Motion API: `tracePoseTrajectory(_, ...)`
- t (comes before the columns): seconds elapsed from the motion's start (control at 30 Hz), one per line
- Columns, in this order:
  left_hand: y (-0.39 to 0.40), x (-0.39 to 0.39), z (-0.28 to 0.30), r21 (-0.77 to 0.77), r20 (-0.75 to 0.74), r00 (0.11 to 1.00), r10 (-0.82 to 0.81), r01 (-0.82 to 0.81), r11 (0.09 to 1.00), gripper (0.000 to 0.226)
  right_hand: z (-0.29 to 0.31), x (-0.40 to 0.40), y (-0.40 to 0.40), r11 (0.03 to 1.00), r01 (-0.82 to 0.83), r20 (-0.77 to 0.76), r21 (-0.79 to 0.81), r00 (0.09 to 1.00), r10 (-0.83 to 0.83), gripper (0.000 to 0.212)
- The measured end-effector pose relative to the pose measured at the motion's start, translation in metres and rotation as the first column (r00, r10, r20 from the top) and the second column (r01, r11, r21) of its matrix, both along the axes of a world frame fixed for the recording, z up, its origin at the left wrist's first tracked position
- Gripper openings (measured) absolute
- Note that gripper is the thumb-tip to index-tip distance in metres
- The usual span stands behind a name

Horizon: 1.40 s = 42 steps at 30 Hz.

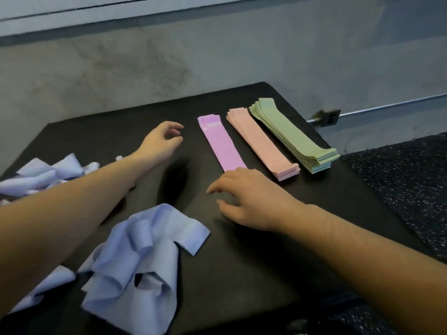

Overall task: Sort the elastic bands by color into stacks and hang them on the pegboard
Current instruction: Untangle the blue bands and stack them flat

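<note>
- Near the tabletop's front-left corner sits the blue bands point(135, 262) heap, loose, closest to the left arm.
- Left hand point(159, 143) and right hand point(244, 201) both relaxed, holding nothing.
- Purple stack point(221, 143) runs lengthwise away, just beyond the right hand.

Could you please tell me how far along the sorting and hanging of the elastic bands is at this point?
Done: three neat stacks lie on the black table: purple stack, pink stack and green stack. In hand: nothing; the left hand and right hand hover empty over the table. Left: the loose blue bands, more blue bands at the left edge, then all the hanging; no pegboard is in view.
</note>
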<state>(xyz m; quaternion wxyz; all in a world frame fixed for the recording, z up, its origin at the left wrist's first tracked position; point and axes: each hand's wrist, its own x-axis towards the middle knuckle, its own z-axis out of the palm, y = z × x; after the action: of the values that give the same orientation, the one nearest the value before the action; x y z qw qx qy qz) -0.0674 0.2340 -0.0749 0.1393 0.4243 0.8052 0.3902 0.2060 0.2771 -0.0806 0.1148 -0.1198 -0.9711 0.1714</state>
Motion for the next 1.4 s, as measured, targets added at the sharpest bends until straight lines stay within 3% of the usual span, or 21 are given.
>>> tracePoseTrajectory(0.17,-0.092,0.033,-0.006,0.015,-0.054,0.983,-0.178,0.179,0.984,0.030,-0.012,-0.011,-0.043,0.976,0.012,-0.010,-0.216,1.000,-0.014,0.046)
tracePoseTrajectory(0.23,-0.124,0.040,-0.011,0.013,-0.059,0.975,-0.214,0.215,0.977,0.037,-0.015,-0.019,-0.058,0.965,0.025,0.028,-0.262,0.999,-0.018,0.050)
tracePoseTrajectory(0.33,-0.165,0.054,-0.014,-0.039,-0.072,0.967,-0.245,0.243,0.969,0.029,-0.019,-0.031,-0.076,0.959,0.070,0.085,-0.275,0.995,-0.048,0.053)
tracePoseTrajectory(0.43,-0.200,0.071,-0.023,-0.137,-0.243,0.916,-0.318,0.292,0.946,0.042,-0.023,-0.039,-0.087,0.959,0.172,0.143,-0.223,0.979,-0.142,0.054)
tracePoseTrajectory(0.53,-0.217,0.077,-0.045,-0.229,-0.510,0.764,-0.395,0.323,0.918,0.060,-0.024,-0.038,-0.088,0.935,0.243,0.155,-0.256,0.966,-0.209,0.047)
tracePoseTrajectory(0.7,-0.226,0.076,-0.065,-0.002,-0.483,0.834,-0.267,0.304,0.953,0.033,-0.022,-0.027,-0.089,0.917,0.284,0.135,-0.280,0.957,-0.256,0.021)
tracePoseTrajectory(0.8,-0.228,0.078,-0.069,0.121,-0.455,0.868,-0.199,0.282,0.952,0.023,-0.019,-0.016,-0.087,0.870,0.307,0.037,-0.387,0.947,-0.318,0.013)
tracePoseTrajectory(0.9,-0.229,0.083,-0.071,0.179,-0.492,0.859,-0.145,0.263,0.948,0.020,-0.016,-0.008,-0.084,0.734,0.318,-0.070,-0.601,0.893,-0.445,0.008)
tracePoseTrajectory(0.97,-0.230,0.085,-0.071,0.200,-0.528,0.840,-0.126,0.268,0.942,0.020,-0.012,-0.010,-0.089,0.595,0.297,-0.062,-0.747,0.860,-0.507,0.009)
tracePoseTrajectory(1.07,-0.232,0.086,-0.072,0.223,-0.550,0.827,-0.117,0.281,0.933,0.021,-0.002,-0.022,-0.100,0.213,0.170,0.014,-0.962,0.812,-0.584,0.010)
tracePoseTrajectory(1.13,-0.232,0.086,-0.072,0.246,-0.548,0.830,-0.103,0.278,0.929,0.020,0.010,-0.028,-0.108,-0.051,0.044,0.066,-0.998,0.784,-0.617,0.012)
tracePoseTrajectory(1.17,-0.233,0.086,-0.072,0.257,-0.545,0.833,-0.095,0.274,0.927,0.019,0.016,-0.030,-0.112,-0.150,-0.020,0.079,-0.988,0.777,-0.624,0.014)
tracePoseTrajectory(1.23,-0.233,0.087,-0.070,0.278,-0.545,0.835,-0.077,0.266,0.923,0.017,0.024,-0.036,-0.118,-0.260,-0.094,0.099,-0.961,0.761,-0.642,0.017)
tracePoseTrajectory(1.3,-0.234,0.088,-0.068,0.305,-0.550,0.834,-0.053,0.260,0.916,0.016,0.026,-0.045,-0.122,-0.239,-0.055,0.126,-0.969,0.724,-0.678,0.017)
tracePoseTrajectory(1.33,-0.236,0.089,-0.067,0.323,-0.557,0.830,-0.034,0.254,0.912,0.016,0.025,-0.049,-0.122,-0.164,0.009,0.123,-0.986,0.708,-0.695,0.017)
tracePoseTrajectory(1.4,-0.239,0.090,-0.064,0.357,-0.581,0.814,0.012,0.242,0.902,0.016,0.023,-0.053,-0.119,0.087,0.171,0.066,-0.981,0.726,-0.685,0.009)
